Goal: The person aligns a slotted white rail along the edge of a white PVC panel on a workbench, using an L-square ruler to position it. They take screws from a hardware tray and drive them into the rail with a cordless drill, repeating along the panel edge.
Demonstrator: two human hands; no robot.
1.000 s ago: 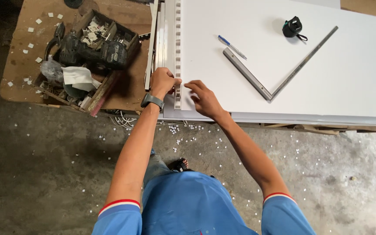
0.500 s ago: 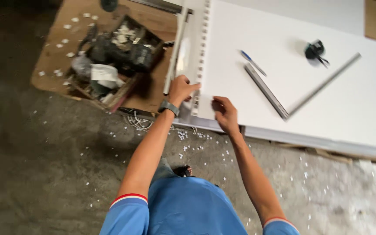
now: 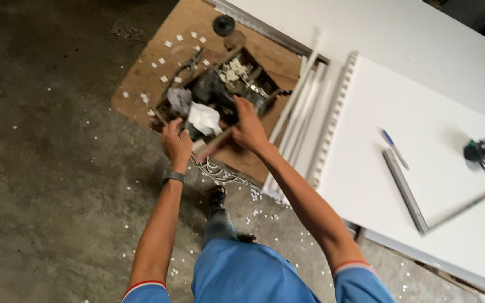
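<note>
Both hands dig in the cluttered wooden toolbox [image 3: 220, 98] on the brown board: my left hand [image 3: 176, 143] curls at its near edge, right hand [image 3: 249, 128] grips, I cannot tell what, so I sort slowly, avoiding the pliers [image 3: 189, 63].

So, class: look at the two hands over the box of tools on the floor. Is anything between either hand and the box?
Nothing visible is. The left hand is at the near edge of the wooden tool box, beside a white cloth. The right hand is already over the box, fingers among the clutter inside.
</note>
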